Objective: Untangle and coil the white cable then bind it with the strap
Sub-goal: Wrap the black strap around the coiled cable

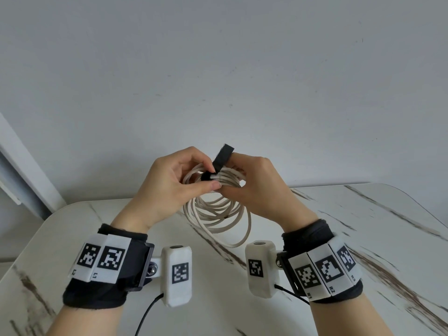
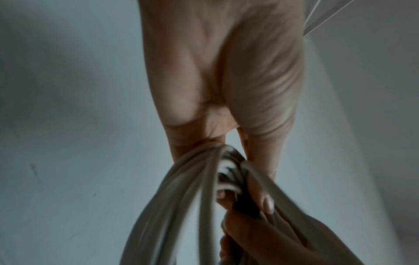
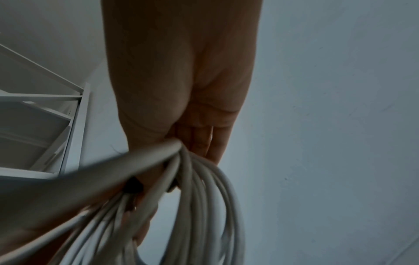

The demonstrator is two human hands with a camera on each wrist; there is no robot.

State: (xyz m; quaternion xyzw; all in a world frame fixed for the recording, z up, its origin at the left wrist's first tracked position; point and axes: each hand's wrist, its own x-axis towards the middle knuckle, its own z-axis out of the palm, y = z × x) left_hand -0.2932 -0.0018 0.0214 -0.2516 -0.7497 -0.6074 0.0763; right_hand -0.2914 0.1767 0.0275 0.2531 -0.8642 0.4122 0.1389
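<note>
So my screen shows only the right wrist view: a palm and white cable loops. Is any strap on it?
Observer: Yes, the head view shows a black strap wrapped over the top of the white cable, its free end sticking up.
Operator: Who holds it?
Observer: The left hand pinches the wrapped part; the right hand grips the coil beside it.
Operator: And underneath?
Observer: A marbled table, with the lower loops hanging before it.

Both wrists are wearing black cuffs [image 1: 97, 293] carrying white blocks printed with black square codes, labelled R1, R2 on the right. A white camera box [image 1: 178, 275] is sitting inside each wrist, trailing a thin black wire [image 1: 148, 314].
</note>
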